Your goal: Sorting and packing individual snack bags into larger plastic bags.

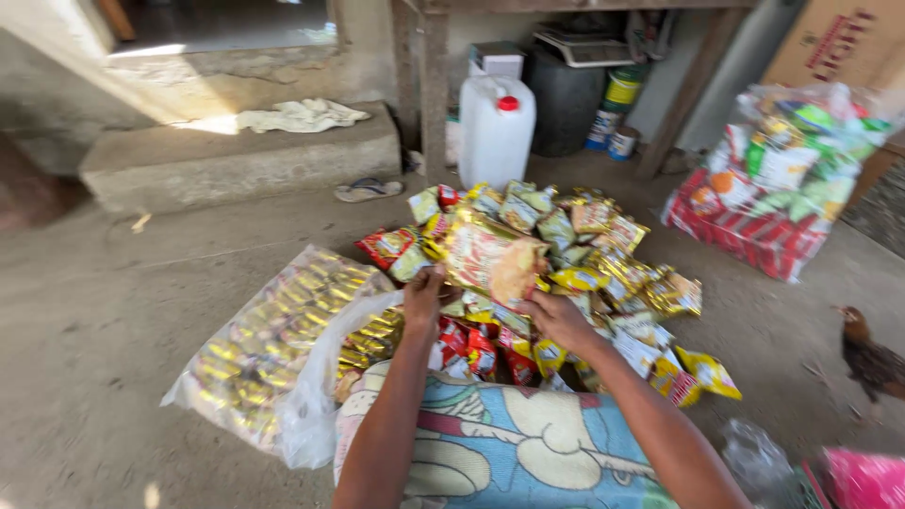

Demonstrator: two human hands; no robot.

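1. The left hand [423, 294] and right hand [558, 319] are together lifting a strip of snack sachets [485, 254]; each grip is clenching on a lower corner, so the strip is hanging spread out and facing the person, apparently so it can be looked over.
2. The strip is sitting just above and between the two grips, clear of the loose heap of sachets [603, 273] lying on the floor beyond and below the hands.
3. Left of the left grip, a clear plastic bag of yellow packets [264, 349] is lying on its side with its mouth turned toward the hands, which is keeping its contents within easy reach.
4. Beneath both forearms, a patterned cloth [509, 448] is covering the lap.
5. Far beyond the grips, a white jerrycan [495, 132] is standing upright by a post; well to the right, a bulk bundle of packets [778, 184] is resting against a wall, and a chicken [869, 358] is standing nearby.
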